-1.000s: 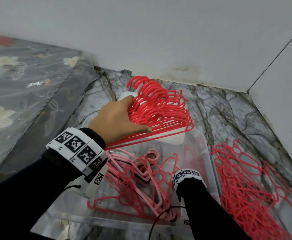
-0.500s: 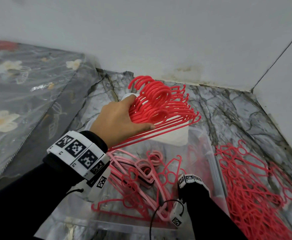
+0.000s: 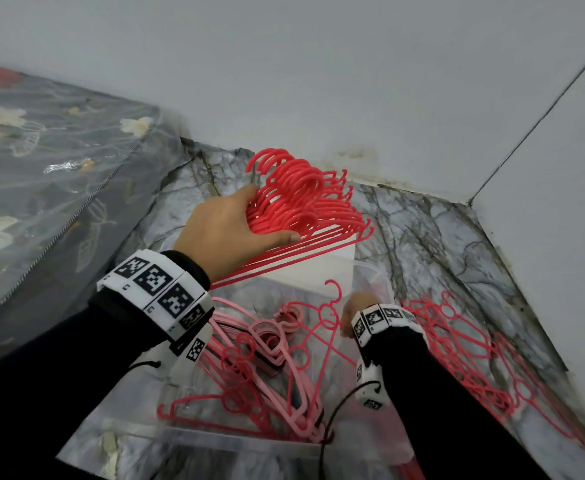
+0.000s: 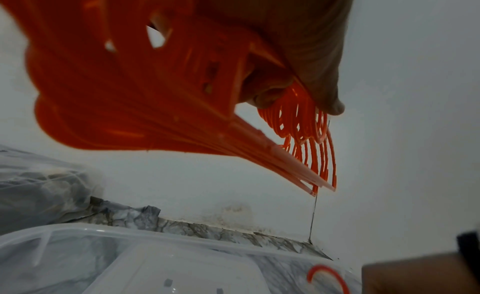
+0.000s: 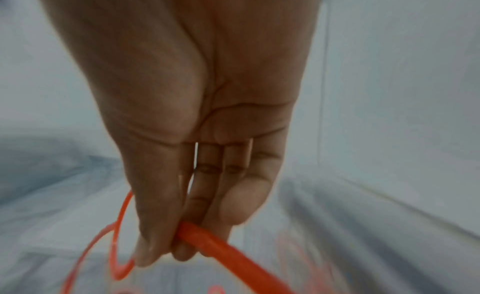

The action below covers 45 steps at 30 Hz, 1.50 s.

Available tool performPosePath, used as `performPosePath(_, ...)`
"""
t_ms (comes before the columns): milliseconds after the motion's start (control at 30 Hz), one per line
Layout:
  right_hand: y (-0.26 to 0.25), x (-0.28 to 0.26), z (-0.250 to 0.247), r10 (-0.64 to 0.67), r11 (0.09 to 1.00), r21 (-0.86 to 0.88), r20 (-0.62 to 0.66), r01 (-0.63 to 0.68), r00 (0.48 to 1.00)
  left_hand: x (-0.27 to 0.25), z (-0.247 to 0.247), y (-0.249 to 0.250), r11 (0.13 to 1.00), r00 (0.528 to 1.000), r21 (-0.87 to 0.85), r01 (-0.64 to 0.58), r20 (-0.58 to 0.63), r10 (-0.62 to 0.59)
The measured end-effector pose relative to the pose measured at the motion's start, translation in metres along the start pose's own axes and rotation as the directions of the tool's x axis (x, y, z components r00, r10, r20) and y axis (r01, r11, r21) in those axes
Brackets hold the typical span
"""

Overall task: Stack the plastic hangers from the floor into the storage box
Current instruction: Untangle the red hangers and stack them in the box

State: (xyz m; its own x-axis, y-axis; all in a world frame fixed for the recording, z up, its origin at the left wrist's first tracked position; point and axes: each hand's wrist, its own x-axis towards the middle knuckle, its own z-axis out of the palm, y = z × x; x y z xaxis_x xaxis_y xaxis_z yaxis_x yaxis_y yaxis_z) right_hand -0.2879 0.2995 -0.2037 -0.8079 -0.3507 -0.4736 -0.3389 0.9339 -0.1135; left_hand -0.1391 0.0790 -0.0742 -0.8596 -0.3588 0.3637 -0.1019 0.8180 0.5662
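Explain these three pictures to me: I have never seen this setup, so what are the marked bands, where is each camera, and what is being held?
No machine here: a person works with bare hands. The checkered wristbands carry cameras. One picture comes from a head camera looking down; the other two look along each hand. The left hand grips a bundle of red hangers above a clear storage box that already holds pink and red hangers. The right hand pinches a single red hanger over the box. More loose red hangers lie on the marble floor beside it.
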Motion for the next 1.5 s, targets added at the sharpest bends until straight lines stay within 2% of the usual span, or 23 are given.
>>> performPosePath(33, -0.002, -0.003, -0.013, -0.028, 1.0, -0.015, -0.051, 0.027, 0.998, 0.0, -0.002, 0.0, 1.0, 1.0, 0.005, 0.004, -0.002, -0.004)
performPosePath(133, -0.015, -0.028, -0.054, -0.12, 0.99, -0.09, -0.078, 0.113, 0.99, -0.001, -0.007, -0.002, 0.999, 1.0, 0.03, 0.03, 0.004, -0.03)
performPosePath(233, -0.021, -0.047, -0.078, -0.276, 0.956, -0.136, -0.122, 0.259, 0.953, -0.002, -0.011, -0.003, 0.999, 0.999, 0.019, 0.041, 0.008, -0.041)
performPosePath(333, -0.031, -0.069, -0.092, -0.444, 0.895, -0.076, -0.243, 0.439, 0.863, -0.001, -0.013, -0.005, 0.999, 0.999, 0.0, 0.035, 0.041, -0.035)
performPosePath(467, -0.051, -0.084, -0.109, -0.575, 0.764, 0.011, -0.442, 0.645, 0.688, -0.001, -0.011, -0.006, 1.0, 0.997, 0.006, -0.011, 0.077, 0.011)
performPosePath(567, -0.058, -0.088, -0.115, -0.585, 0.706, 0.031, -0.537, 0.708, 0.607, 0.001, -0.007, -0.006, 1.0, 0.993, 0.026, -0.015, 0.118, 0.012)
performPosePath(633, -0.059, -0.087, -0.115, -0.576, 0.707, 0.019, -0.564, 0.707, 0.591, 0.001, -0.006, -0.007, 1.0, 0.99, 0.023, -0.015, 0.138, 0.012)
performPosePath(733, -0.055, -0.082, -0.113, -0.538, 0.722, 0.039, -0.597, 0.691, 0.595, 0.002, -0.006, -0.007, 1.0, 0.986, 0.018, -0.022, 0.165, 0.019)
performPosePath(833, -0.053, -0.077, -0.107, -0.442, 0.723, 0.1, -0.693, 0.684, 0.569, 0.003, -0.005, -0.005, 0.998, 0.982, 0.058, -0.03, 0.186, 0.019)
performPosePath(900, -0.051, -0.075, -0.104, -0.395, 0.764, 0.059, -0.744, 0.642, 0.538, 0.003, -0.005, -0.004, 0.996, 0.981, 0.077, -0.041, 0.19, 0.026)
performPosePath(933, -0.048, -0.073, -0.104, -0.376, 0.791, 0.042, -0.754, 0.611, 0.539, 0.002, -0.005, -0.004, 0.996, 0.981, 0.08, -0.045, 0.19, 0.029)
performPosePath(967, -0.044, -0.07, -0.104, -0.351, 0.812, 0.055, -0.748, 0.581, 0.563, 0.002, -0.005, -0.004, 0.996, 0.982, 0.08, -0.045, 0.189, 0.029)
performPosePath(1000, -0.038, -0.065, -0.105, -0.317, 0.831, 0.102, -0.722, 0.547, 0.615, 0.002, -0.005, -0.005, 0.996, 0.982, 0.076, -0.043, 0.188, 0.028)
performPosePath(1067, -0.024, -0.053, -0.106, -0.233, 0.902, 0.174, -0.575, 0.396, 0.784, 0.001, -0.005, -0.006, 0.998, 0.982, 0.06, -0.03, 0.187, 0.018)
performPosePath(1100, -0.018, -0.046, -0.102, -0.199, 0.945, 0.146, -0.457, 0.293, 0.867, 0.002, -0.006, -0.007, 0.998, 0.982, 0.052, -0.02, 0.188, 0.01)
performPosePath(1133, -0.013, -0.039, -0.095, -0.179, 0.972, 0.082, -0.34, 0.219, 0.923, 0.002, -0.007, -0.008, 0.999, 0.982, 0.045, -0.01, 0.19, 0.001)
performPosePath(1167, -0.01, -0.034, -0.086, -0.179, 0.983, 0.002, -0.242, 0.185, 0.954, 0.002, -0.007, -0.009, 0.999, 0.982, 0.038, -0.002, 0.191, -0.005)
performPosePath(1233, -0.012, -0.026, -0.061, -0.205, 0.974, -0.114, -0.088, 0.195, 0.975, 0.003, -0.007, -0.01, 1.0, 0.982, 0.03, 0.009, 0.186, -0.014)
performPosePath(1300, -0.02, -0.018, -0.031, -0.238, 0.949, -0.207, 0.019, 0.236, 0.971, 0.003, -0.006, -0.009, 1.0, 0.983, 0.03, 0.007, 0.181, -0.012)
performPosePath(1400, -0.036, -0.006, 0.014, -0.288, 0.873, -0.372, 0.134, 0.317, 0.948, 0.002, -0.002, -0.006, 1.0, 0.982, 0.015, -0.004, 0.189, 0.002)
performPosePath(1500, -0.051, 0.012, 0.049, -0.266, 0.795, -0.501, 0.219, 0.342, 0.939, 0.002, 0.0, -0.004, 1.0, 0.977, 0.001, -0.007, 0.214, 0.006)
